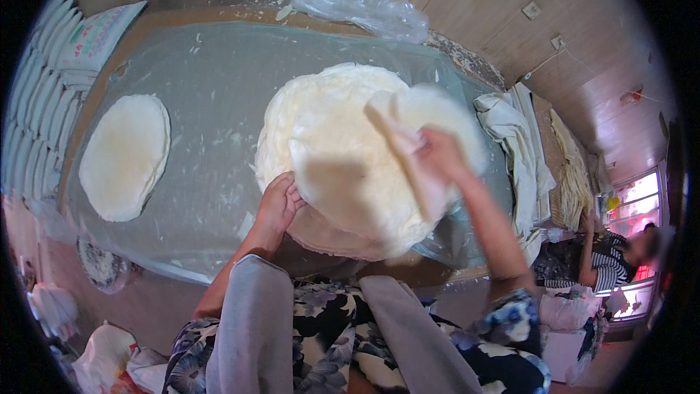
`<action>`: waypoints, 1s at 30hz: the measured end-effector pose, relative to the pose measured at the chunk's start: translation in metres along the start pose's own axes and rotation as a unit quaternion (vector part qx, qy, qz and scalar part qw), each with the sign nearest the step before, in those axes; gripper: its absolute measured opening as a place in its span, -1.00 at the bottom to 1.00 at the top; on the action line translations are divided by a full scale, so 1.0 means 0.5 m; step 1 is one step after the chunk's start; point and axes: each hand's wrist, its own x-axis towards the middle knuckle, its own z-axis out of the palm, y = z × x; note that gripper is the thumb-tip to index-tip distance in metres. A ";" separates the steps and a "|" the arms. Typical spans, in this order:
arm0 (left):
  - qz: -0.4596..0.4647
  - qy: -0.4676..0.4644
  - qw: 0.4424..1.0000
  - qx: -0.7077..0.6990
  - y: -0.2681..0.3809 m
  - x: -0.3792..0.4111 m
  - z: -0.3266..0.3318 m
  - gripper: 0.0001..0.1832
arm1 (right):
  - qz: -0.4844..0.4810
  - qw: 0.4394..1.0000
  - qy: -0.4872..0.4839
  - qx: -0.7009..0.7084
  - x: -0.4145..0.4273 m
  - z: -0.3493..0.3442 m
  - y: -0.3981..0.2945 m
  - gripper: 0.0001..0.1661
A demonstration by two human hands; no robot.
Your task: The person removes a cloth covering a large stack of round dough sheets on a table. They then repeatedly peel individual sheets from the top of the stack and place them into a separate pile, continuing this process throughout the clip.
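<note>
A large stack of thin, round dough sheets [333, 87] lies before me on a table covered with clear plastic sheeting [219, 120]. My left hand [281, 202] pinches the left edge of a top sheet at the stack's near left side. On the stack's right side my right hand [440, 153] holds a folded, lifted edge of a dough sheet [404, 148], blurred by motion. Whether both hands hold the same sheet I cannot tell. A smaller stack of round dough sheets [126, 158] rests at the table's left end.
Crumpled clear plastic [361, 5] lies at the far edge. Filled sacks [98, 38] are piled at left. Folded white cloth [508, 120] lies at right; beyond, another person [607, 257] touches hanging dough sheets [571, 175]. A floury round container [101, 265] stands below the near left edge.
</note>
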 end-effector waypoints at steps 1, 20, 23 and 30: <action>0.006 0.003 1.000 0.012 -0.003 0.001 -0.002 -0.69 | -0.005 0.999 0.048 0.015 -0.034 0.076 0.020 -0.73; -0.017 -0.067 0.988 0.139 0.051 0.033 0.015 -0.68 | -0.019 0.979 0.066 0.193 -0.018 0.349 -0.236 -0.19; -0.031 -0.078 0.987 0.141 0.038 0.038 -0.006 -0.69 | -0.008 0.968 0.093 0.233 -0.071 0.372 -0.234 -0.09; -0.015 -0.122 0.980 0.159 0.053 0.014 0.024 -0.63 | -0.169 0.977 0.124 0.026 -0.093 0.367 -0.215 -0.29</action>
